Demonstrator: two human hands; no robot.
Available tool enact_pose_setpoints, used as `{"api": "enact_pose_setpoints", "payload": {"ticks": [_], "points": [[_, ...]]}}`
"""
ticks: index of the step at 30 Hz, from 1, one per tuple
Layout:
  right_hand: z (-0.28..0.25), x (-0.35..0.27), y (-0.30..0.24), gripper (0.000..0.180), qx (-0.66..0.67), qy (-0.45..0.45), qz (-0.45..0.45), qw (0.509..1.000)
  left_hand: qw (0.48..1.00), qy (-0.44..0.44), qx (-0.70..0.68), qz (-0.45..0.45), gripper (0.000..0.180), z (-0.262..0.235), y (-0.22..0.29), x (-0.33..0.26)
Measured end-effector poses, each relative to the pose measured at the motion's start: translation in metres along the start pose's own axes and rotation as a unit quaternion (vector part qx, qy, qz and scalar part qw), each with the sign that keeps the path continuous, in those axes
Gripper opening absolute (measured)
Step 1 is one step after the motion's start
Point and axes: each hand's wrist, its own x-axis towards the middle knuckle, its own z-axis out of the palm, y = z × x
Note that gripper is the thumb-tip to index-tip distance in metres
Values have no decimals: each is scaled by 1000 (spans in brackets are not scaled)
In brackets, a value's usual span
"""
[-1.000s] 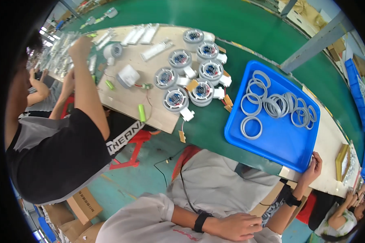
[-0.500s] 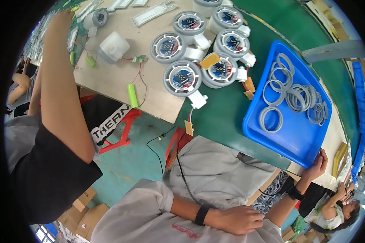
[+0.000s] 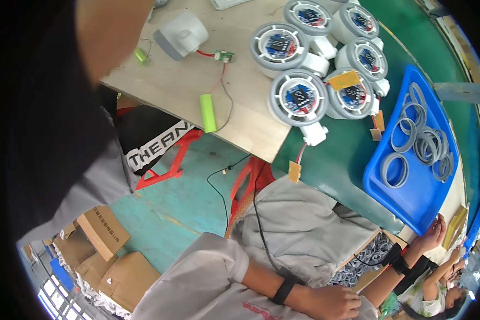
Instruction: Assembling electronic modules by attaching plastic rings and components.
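My left hand (image 3: 332, 305), with a black wristband, rests curled in front of my body beside my right forearm. Its back faces up, and whatever its fingers close on is hidden. At the near corner of a blue tray (image 3: 397, 208), my right hand (image 3: 433, 236) has its fingers bent against the rim; it also wears a black band. Several grey rings (image 3: 394, 170) lie in the tray, some overlapping. Left of it stand several round white-and-grey housings (image 3: 298, 97) with blue circuit boards, white stems and wired yellow tabs (image 3: 295, 172).
A co-worker's bare arm (image 3: 109, 37) and black sleeve fill the left side. On the beige board (image 3: 245, 128) lie a white cup-shaped housing (image 3: 189, 32), a small circuit board (image 3: 224, 56) and a green battery (image 3: 208, 113). Beside my leg is a box of grey rings (image 3: 362, 258).
My view has shifted, so the table things appear farther right and lower. The co-worker's arm looms larger at the left. My hands keep their places, the right one still at the tray corner.
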Motion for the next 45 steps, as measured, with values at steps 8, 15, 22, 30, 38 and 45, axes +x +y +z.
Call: {"api": "enact_pose_setpoints", "payload": {"ticks": [8,15,22,30,38,45], "points": [[-5,5,5,23,-29,9,-1,1000,1000,23,6,11,16,3,3,-2],[-12,4,8,23,-12,7,-4,1000,1000,10,10,8,16,3,5,-2],[-2,-14,7,23,89,24,-17,996,995,-78,53,39,14,-32,12,28],[-48,-113,-52,12,-27,235,1,972,928,-357,-48,94,16,-1,7,88],[-194,-278,-10,14,85,480,171,856,808,-585,-59,46,29,98,7,93],[-258,-394,150,42,-262,384,493,736,682,-730,-14,40,33,202,-69,93]]}}
